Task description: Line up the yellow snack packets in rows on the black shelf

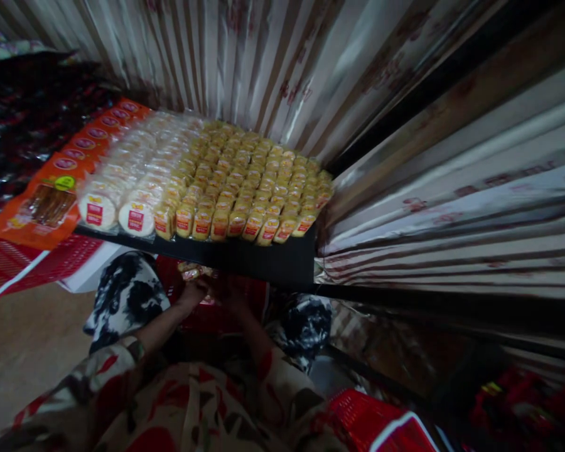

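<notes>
Between my knees, below the black shelf's edge, is a red basket (pixel 245 307) in shadow. My left hand (pixel 195 294) reaches into it and touches small wrapped packets (pixel 198 272); its fingers are curled, but dim light hides the grip. Beside it on the right, my right hand (pixel 228 294) is dark and blurred, and its fingers cannot be made out. Above the hands, on the black shelf (pixel 282 257), stand rows of yellow wrapped snacks (pixel 245 182). Left of them lie rows of white round wrapped crackers (pixel 136 169).
An orange snack bag (pixel 70 169) lies left of the crackers, next to dark shiny packets (pixel 32 119). Red baskets stand at the left (pixel 19 263) and lower right (pixel 371 420). A pleated curtain (pixel 245 63) hangs behind the shelf, and another stretch runs down the right.
</notes>
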`<state>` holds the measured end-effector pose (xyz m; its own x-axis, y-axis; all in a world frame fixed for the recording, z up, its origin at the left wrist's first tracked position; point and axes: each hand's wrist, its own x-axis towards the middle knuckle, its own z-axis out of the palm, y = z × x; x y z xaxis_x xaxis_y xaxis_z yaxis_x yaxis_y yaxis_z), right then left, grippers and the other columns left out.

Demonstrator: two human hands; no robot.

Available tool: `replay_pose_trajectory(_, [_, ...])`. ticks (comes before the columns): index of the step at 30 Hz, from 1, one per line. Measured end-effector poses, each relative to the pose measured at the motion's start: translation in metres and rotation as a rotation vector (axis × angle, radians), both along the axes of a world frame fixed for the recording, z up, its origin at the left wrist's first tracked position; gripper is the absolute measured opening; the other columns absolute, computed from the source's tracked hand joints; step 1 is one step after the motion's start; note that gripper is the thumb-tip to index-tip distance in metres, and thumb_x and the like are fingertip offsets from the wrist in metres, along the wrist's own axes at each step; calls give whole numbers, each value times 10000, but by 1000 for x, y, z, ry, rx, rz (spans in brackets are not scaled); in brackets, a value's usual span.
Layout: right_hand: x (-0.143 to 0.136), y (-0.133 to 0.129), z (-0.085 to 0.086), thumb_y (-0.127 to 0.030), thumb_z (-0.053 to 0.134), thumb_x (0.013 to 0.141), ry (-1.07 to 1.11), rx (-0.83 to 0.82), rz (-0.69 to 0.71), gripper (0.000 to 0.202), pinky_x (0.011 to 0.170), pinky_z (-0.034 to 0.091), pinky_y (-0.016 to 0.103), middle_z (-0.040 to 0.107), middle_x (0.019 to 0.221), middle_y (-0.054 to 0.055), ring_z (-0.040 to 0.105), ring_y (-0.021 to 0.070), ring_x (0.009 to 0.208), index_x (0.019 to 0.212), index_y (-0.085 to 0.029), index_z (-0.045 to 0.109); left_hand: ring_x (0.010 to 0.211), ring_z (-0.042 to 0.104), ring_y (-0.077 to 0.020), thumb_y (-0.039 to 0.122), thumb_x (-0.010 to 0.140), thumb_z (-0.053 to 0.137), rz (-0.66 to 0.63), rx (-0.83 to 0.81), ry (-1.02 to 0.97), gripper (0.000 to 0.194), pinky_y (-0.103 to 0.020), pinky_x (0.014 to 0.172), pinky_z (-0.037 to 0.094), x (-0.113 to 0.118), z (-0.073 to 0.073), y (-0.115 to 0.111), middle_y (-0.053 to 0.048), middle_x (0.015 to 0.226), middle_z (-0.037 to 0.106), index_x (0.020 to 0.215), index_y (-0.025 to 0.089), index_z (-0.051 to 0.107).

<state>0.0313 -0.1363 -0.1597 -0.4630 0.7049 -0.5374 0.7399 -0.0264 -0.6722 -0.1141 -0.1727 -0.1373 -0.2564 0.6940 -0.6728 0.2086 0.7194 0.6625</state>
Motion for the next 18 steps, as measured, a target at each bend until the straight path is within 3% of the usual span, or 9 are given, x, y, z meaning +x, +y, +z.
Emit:
replay_pose_trajectory(5, [4,-5,38,-146,587,770,68,184,-90,266,879,438,298,654,1024,73,587,189,973,1033,-173,613,710,597,-131,208,693,500,163,149,-57,280,-227,624,477,-8,38,-8,-32,873,632,965,161,550])
replay_pose_trajectory(9, [13,-17,74,-62,531,748,197,442,-135,315,955,411,345,581,1096,77,515,196,1070,1023,-195,612,745,597,-146,345,632,620,273,315,-283,383,-244,666,476,-14,69,-21,-30,886,622,965,161,580])
replay_pose_trajectory(13, [23,-26,102,-64,490,781,323,604,-121,321,958,429,357,539,1077,83,508,190,1061,1042,-205,613,765,606,-162,393,605,662,243,366,-383,452,-256,683,470,-13,96,-33,-26,843,641,987,161,593])
replay_pose_trajectory(18, [28,-28,135,-137,448,865,374,739,-127,280,979,419,362,521,1109,73,503,177,1078,1078,-231,603,894,603,-190,424,600,673,157,447,-379,496,-277,768,466,-11,129,-34,-53,953,642,1016,165,591])
